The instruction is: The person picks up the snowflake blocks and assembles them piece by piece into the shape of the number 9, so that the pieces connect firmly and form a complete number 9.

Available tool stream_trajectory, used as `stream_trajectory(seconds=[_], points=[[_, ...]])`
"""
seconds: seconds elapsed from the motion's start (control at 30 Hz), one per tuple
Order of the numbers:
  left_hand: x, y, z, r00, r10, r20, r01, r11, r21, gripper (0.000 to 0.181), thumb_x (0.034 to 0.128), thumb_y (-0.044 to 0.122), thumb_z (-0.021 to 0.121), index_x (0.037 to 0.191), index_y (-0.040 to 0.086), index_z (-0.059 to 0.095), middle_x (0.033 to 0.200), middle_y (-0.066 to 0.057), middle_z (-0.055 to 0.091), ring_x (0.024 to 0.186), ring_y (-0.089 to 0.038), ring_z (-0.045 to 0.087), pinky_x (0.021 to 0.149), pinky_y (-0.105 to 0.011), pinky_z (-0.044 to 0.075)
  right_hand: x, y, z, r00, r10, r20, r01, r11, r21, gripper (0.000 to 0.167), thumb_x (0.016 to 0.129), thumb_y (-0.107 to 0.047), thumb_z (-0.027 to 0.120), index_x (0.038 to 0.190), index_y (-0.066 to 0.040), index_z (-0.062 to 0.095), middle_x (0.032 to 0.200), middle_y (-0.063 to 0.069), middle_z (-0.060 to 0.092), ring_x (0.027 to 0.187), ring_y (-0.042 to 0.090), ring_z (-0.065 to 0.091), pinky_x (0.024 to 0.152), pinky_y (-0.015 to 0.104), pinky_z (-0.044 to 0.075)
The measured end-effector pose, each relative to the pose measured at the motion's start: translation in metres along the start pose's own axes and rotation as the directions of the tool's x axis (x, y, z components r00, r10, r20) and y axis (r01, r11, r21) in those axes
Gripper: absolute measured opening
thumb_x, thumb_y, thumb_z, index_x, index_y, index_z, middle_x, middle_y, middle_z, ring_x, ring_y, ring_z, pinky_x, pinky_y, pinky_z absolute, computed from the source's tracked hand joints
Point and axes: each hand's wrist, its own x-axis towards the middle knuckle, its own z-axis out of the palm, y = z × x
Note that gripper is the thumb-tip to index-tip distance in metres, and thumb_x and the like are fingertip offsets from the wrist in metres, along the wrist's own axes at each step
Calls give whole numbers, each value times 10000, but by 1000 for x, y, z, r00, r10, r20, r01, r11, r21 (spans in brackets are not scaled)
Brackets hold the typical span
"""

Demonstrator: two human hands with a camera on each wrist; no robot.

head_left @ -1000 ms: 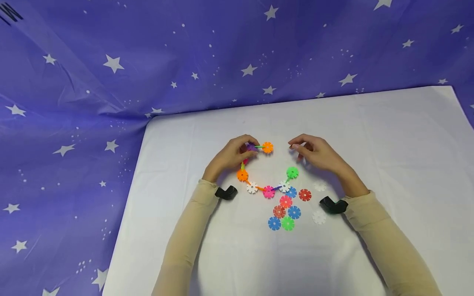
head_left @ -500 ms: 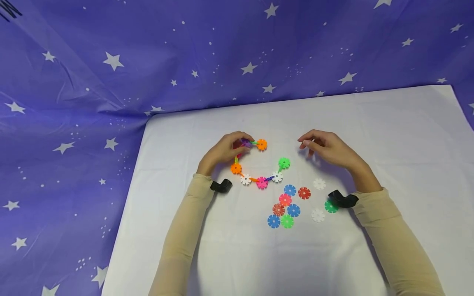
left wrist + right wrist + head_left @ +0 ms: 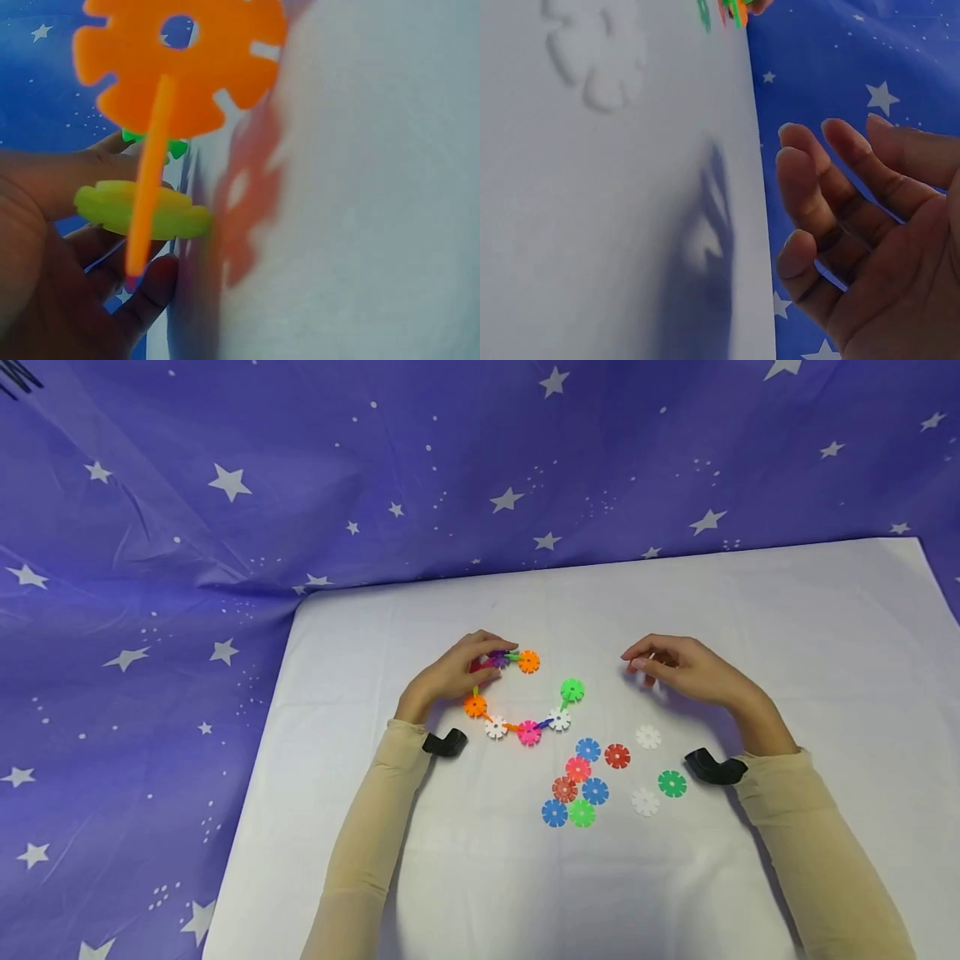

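My left hand [image 3: 459,667] grips one end section of a curved chain of slotted plastic discs, near a purple disc [image 3: 499,660]. Past the fingers an orange disc [image 3: 528,662] sticks out at that end. Below the hand the chain curves through another orange disc [image 3: 180,52], a white disc [image 3: 496,727] and a pink disc [image 3: 529,732], up to a green disc [image 3: 572,691] at the other end. The fingers cover part of the chain. My right hand [image 3: 693,668] is over the table to the right, fingers loosely curled, holding nothing in the right wrist view.
Loose flat discs lie on the white table [image 3: 825,693] in front of the chain: blue [image 3: 555,813], red [image 3: 617,756], light green [image 3: 582,813], white [image 3: 648,737] and dark green [image 3: 671,783]. A purple star-patterned cloth [image 3: 420,468] hangs behind the table.
My right hand has moved right, away from the chain, uncovering the dark green disc. My left hand has shifted slightly left with the chain, which now lies farther from the loose discs.
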Motion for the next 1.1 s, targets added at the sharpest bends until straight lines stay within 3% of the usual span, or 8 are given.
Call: stream_trajectory(seconds=[0.17, 0.3, 0.53, 0.87, 1.1], points=[[0, 0, 1, 1000, -7, -10, 6, 1000, -9, 408, 970, 129, 610, 1375, 150, 565, 1365, -89, 511, 1265, -247, 452, 1127, -411, 351, -3, 6, -1, 995, -63, 71, 64, 998, -5, 202, 979, -121, 597, 1156, -48, 659, 880, 126, 677, 741, 235, 615, 633, 248, 459], [1, 0, 3, 1000, -5, -12, 5, 1000, 13, 374, 972, 115, 603, 1344, 159, 597, 1350, -85, 519, 1276, -246, 451, 1135, -408, 343, -7, 8, 2, 987, -83, 138, 88, 996, -30, 176, 943, -95, 646, 1114, -61, 672, 892, 73, 675, 725, 175, 586, 642, 235, 468], [4, 4, 7, 1000, -15, -16, 15, 999, 41, 346, 979, 133, 594, 1322, 167, 618, 1321, -75, 527, 1268, -237, 461, 1140, -400, 340, -23, 5, 8, 963, 10, 269, 43, 981, -190, 220, 788, -137, 816, 958, -150, 677, 800, -13, 535, 737, 118, 489, 643, 222, 426], [6, 6, 8, 999, -15, -46, 16, 1000, 24, 371, 969, 168, 622, 1340, 164, 599, 1279, -72, 546, 1205, -219, 502, 1089, -385, 389, -24, 3, 16, 959, -28, 282, 125, 936, -330, 283, 708, -146, 867, 841, -235, 633, 827, -51, 479, 775, 125, 455, 676, 221, 390], [11, 9, 12, 999, 4, -52, -4, 1000, 2, 456, 928, 206, 686, 1365, 138, 571, 1252, -73, 558, 1165, -209, 516, 1082, -376, 398, -27, -3, 18, 966, -6, 258, 105, 922, -373, 343, 663, -236, 901, 861, -232, 621, 862, -62, 505, 814, 128, 464, 709, 241, 393]])
